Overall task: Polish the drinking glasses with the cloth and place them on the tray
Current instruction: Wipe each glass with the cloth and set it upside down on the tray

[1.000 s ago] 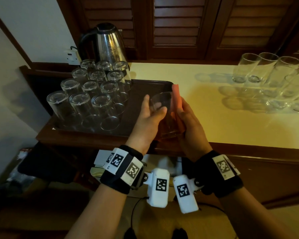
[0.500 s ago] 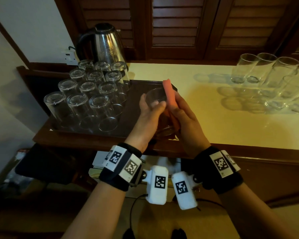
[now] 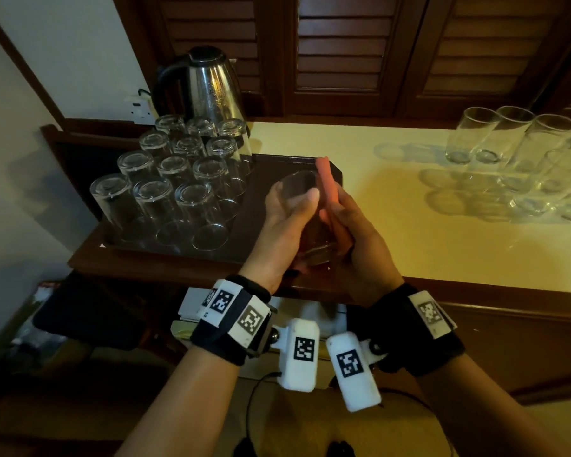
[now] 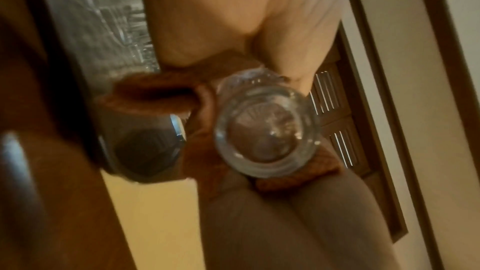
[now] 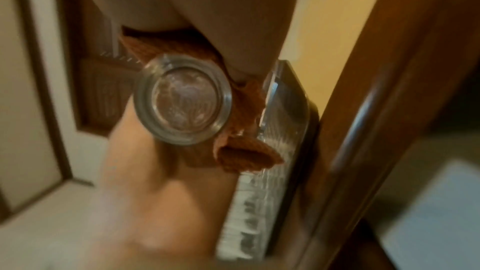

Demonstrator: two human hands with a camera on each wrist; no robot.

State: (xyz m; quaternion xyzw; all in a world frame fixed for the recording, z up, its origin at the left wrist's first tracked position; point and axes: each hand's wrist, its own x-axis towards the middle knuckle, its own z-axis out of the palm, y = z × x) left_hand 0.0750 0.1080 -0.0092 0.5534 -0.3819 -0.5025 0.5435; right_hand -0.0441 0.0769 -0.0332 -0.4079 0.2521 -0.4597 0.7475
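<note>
A clear drinking glass [image 3: 305,216] is held tilted above the near right corner of the dark tray [image 3: 335,169], mouth pointing away from me. My left hand [image 3: 292,192] grips it from the left, thumb over the top. My right hand [image 3: 343,212] holds an orange cloth [image 3: 325,183] pressed against the glass's right side. The wrist views look at the thick glass base [image 4: 265,137] [image 5: 182,100], with the cloth [image 4: 150,91] [image 5: 244,151] wrapped beside it. Several glasses [image 3: 165,192] stand upside down on the tray's left half.
A steel kettle [image 3: 208,84] stands behind the tray against the wall. Several upright glasses [image 3: 521,150] cluster at the far right of the cream counter [image 3: 393,209]. Dark louvred doors [image 3: 343,51] close off the back. The counter's wooden front edge [image 3: 475,291] runs just below my hands.
Both hands, with the glass and cloth, have shifted slightly left and away over the tray. The cloth has slid along the side of the glass.
</note>
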